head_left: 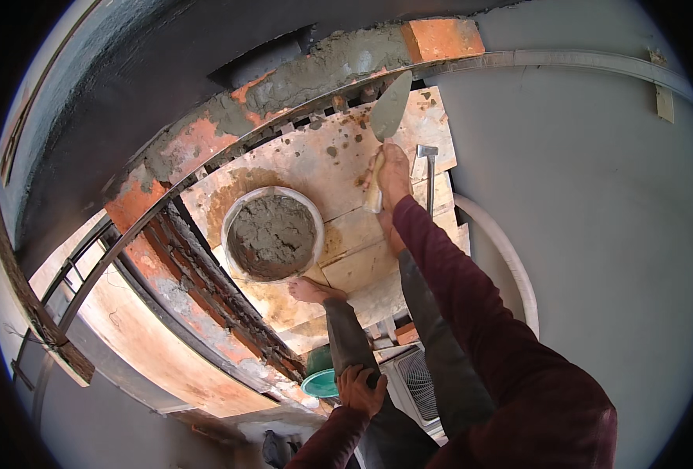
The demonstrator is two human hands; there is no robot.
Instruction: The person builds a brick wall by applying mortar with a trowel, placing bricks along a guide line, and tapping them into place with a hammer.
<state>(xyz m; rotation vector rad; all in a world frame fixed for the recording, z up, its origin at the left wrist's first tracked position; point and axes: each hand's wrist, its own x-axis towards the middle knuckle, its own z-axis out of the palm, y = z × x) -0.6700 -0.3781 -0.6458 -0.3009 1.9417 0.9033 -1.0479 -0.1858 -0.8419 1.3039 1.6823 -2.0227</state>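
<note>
Right hand [392, 178] is reaching far out with its fingers closed round the pale handle of a trowel [390, 109]; the grey blade is pointing up and away, its tip lying near the mortar bed [339, 66] on top of the brick wall [198, 141]. Left hand [360, 391] is sitting low and near, resting on the person's own knee, fingers curled and gripping nothing that can be made out; just left of it a teal bowl [321, 383] is showing. A round pan of wet mortar [272, 234] is sitting on the wooden board platform [339, 156], left of the right hand and well apart from the trowel. A bare foot [311, 291] is standing on the boards just near of the pan. A hammer [428, 168] is lying on the boards just right of the right hand. Mortar blobs are spotting the boards by the trowel. A metal rail [565, 61] is curving along the far edge, beside the wall's top. A fan grille [421, 383] is showing below, right of the left hand.
</note>
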